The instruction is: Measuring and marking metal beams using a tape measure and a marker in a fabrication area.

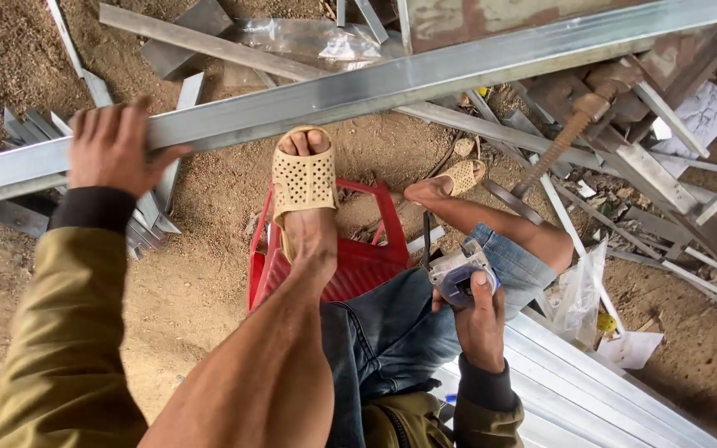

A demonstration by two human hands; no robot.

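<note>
Steel channel [358, 87] pinned by left hand [114, 149] and sandalled foot [304, 178]; right hand [479, 319] below it, wrapped round measuring tape [458, 278]. Marking step; needs tape pulled along channel.

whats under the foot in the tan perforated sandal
The tan perforated sandal presses against the long grey metal channel; below lies a red plastic stool. Leg and jeans cover the stool's near part.

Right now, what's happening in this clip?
A person seated over sandy ground steadies a long silver metal channel with the left hand gripping its top edge and one sandalled foot pressed against it. The right hand holds a small grey power tool at the knee, away from the channel. A red plastic stool sits underneath.
</note>
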